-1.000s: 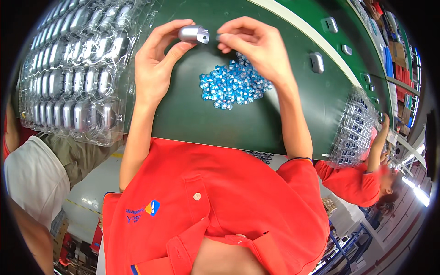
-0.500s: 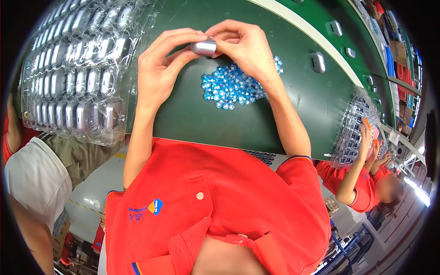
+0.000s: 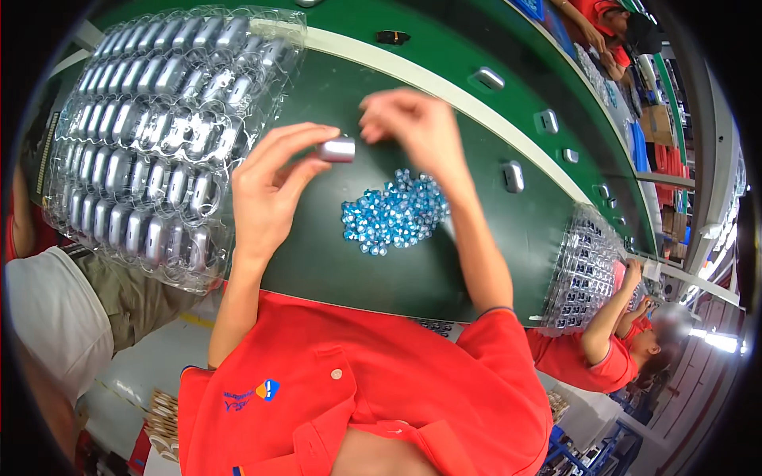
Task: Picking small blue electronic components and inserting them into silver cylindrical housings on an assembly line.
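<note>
My left hand pinches a small silver-grey rounded case, shaped like an earbud case, between thumb and fingers above the green table. To its right is my right hand, apart from the case, its bent fingers smeared by motion; whether anything is in them cannot be made out. Below the hands lies a loose pile of small shiny blue-and-white pieces, its right side close to my right forearm.
Stacked clear plastic trays of similar cases cover the table's left side. Beyond a pale rail, a green conveyor carries several scattered cases. Another clear tray sits at right, beside a co-worker in red.
My right hand has come away from the case, which stays in my left hand. The whole view has shifted, so the table and trays sit lower and further left.
</note>
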